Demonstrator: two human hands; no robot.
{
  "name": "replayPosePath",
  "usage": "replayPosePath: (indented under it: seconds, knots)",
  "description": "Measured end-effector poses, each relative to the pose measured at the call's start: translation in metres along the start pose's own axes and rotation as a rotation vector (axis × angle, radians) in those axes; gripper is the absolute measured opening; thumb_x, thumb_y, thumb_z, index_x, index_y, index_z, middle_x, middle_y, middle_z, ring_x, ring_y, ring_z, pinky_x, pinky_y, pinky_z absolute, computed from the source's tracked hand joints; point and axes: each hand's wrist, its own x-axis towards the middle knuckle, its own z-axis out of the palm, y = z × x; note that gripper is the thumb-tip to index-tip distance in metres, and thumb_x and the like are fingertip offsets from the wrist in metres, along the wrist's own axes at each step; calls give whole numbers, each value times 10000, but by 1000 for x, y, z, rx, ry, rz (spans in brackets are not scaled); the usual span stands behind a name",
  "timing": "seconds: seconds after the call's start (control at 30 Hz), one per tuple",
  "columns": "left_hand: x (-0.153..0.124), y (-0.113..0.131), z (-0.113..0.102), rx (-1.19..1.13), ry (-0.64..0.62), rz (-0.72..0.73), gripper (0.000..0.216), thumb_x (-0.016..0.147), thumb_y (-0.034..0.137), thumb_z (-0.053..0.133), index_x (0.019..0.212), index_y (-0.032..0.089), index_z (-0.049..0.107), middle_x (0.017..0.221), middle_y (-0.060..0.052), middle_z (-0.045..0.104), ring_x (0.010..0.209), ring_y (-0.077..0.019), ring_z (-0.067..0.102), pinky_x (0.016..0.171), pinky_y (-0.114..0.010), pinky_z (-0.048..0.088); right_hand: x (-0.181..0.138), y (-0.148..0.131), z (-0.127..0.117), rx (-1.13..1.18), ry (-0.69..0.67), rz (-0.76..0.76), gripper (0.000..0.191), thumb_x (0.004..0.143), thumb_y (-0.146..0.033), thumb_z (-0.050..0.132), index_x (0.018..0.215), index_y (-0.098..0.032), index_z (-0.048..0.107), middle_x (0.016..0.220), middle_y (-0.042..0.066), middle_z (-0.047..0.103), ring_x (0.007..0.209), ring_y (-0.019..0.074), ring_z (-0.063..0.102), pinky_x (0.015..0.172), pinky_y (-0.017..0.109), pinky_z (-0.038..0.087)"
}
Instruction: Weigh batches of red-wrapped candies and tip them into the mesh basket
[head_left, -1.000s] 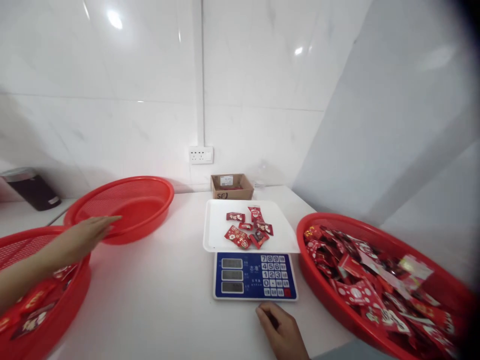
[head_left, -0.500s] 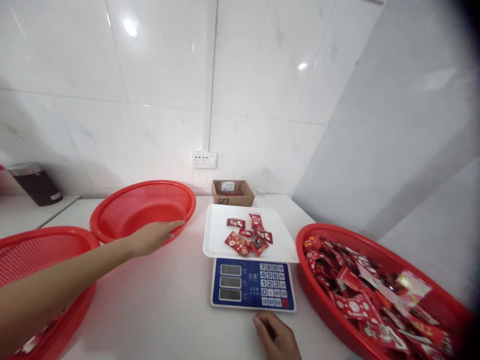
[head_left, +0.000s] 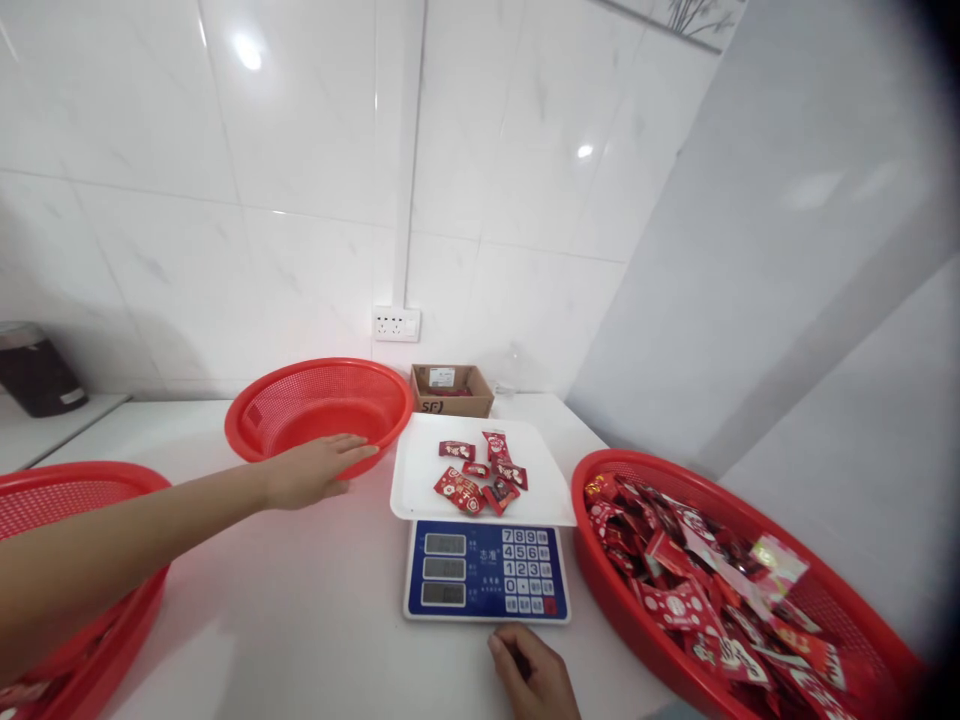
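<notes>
My left hand (head_left: 319, 472) reaches over the front rim of a red mesh basket (head_left: 247, 435) at the back, fingers stretched out and touching it. Inside that basket only its bare red bottom shows. My right hand (head_left: 531, 672) rests on the table just below a blue-and-white digital scale (head_left: 487, 572), its fingers curled closed with nothing visible in them. On the scale's white tray (head_left: 412, 490) lie several small red wrapped candies (head_left: 460, 490). The scale's display digits are too faint to read.
A large red basket (head_left: 592, 520) full of wrapped candies stands at the right. Another red basket (head_left: 97, 480), partly behind my left arm, holds some packets. A cardboard box (head_left: 454, 405), a wall socket (head_left: 396, 324) and a dark cylindrical container (head_left: 41, 375) are at the back.
The back basket has slid right under my left hand, closer to the scale tray and the cardboard box. My right hand and the candies keep their places. The view has turned slightly.
</notes>
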Motion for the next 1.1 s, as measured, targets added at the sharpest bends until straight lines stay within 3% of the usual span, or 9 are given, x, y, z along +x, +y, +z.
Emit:
replayPosePath:
  seconds: [0.2, 0.33, 0.47, 0.67, 0.83, 0.93, 1.1]
  knots:
    - [36, 52, 4, -57, 37, 208, 552, 878, 421, 406, 1376, 195, 329, 1460, -114, 301, 1349, -260, 234, 1082, -427, 228, 1, 1, 2, -2, 11, -11, 484, 787, -613, 451, 603, -183, 576, 539, 2, 535, 519, 137, 485, 493, 218, 383]
    - [65, 86, 12, -56, 54, 319, 458, 921, 299, 308, 1357, 166, 352, 1441, -109, 341, 1348, -210, 245, 1099, -369, 213, 1, 5, 4, 1, 20, -19, 485, 788, -616, 445, 606, -185, 573, 536, 3, 530, 520, 141, 487, 493, 221, 382]
    - [80, 106, 25, -50, 53, 370, 469, 888, 259, 383, 1345, 156, 371, 1400, -120, 400, 1333, -243, 274, 1095, -380, 224, 1, 11, 6, -5, 23, -28, 475, 795, -601, 439, 593, -188, 554, 511, -7, 497, 496, 135, 461, 473, 219, 359]
    - [81, 107, 35, -59, 100, 292, 508, 805, 146, 427, 1312, 175, 409, 1216, -136, 523, 1144, -263, 489, 946, -367, 408, 1, 15, 8, -18, 21, -43, 473, 802, -598, 432, 597, -187, 549, 513, -14, 480, 491, 124, 442, 472, 213, 343]
    - [90, 97, 33, -95, 206, 163, 586, 751, 134, 443, 1325, 220, 356, 1259, -106, 472, 1154, -251, 467, 930, -365, 411, 2, 13, 8, -3, 32, -33, 506, 792, -631, 415, 581, -188, 539, 493, -15, 471, 477, 122, 429, 454, 211, 336]
    - [103, 94, 34, -103, 240, 97, 569, 765, 223, 480, 1321, 203, 360, 1258, -132, 463, 1173, -284, 442, 962, -413, 370, 2, 12, 8, 0, 36, -38, 506, 791, -631, 417, 583, -187, 546, 492, -14, 477, 473, 122, 432, 453, 212, 337]
    - [125, 93, 40, -121, 179, 90, 737, 750, 601, 487, 1356, 213, 324, 1438, -164, 279, 1342, -359, 171, 1033, -535, 224, 2, 12, 7, -11, 40, -37, 516, 791, -636, 413, 590, -184, 557, 502, -9, 491, 485, 124, 442, 462, 213, 346]
